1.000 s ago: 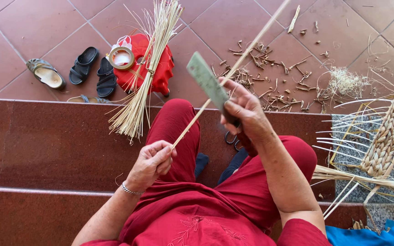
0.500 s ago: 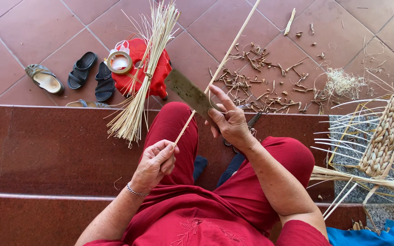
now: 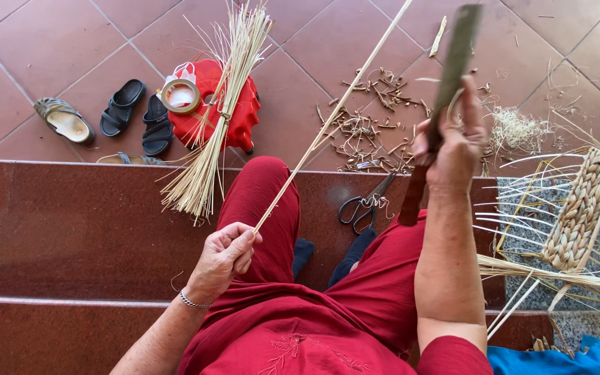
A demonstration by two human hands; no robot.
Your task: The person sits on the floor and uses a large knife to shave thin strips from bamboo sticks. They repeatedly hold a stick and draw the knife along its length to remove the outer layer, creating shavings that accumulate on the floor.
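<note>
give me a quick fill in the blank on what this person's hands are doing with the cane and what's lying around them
1. The left hand pinches the lower end of a long thin ____.
2. The right hand grips a long flat blade, raised ____ the cane.
3. The scissors lie on the step between the person's ____.
4. A roll of tape rests on a ____ plastic stool.

Missing words: cane; clear of; knees; red

Long pale cane strip [image 3: 327, 128], thin and straight, running diagonally from the lower end pinched in the left hand [image 3: 225, 258] above the lap up to the top edge of view. Broad-bladed knife [image 3: 445, 90], dull green-grey blade raised upright, dark handle gripped in the right hand [image 3: 452, 149], apart from the strip.
</note>
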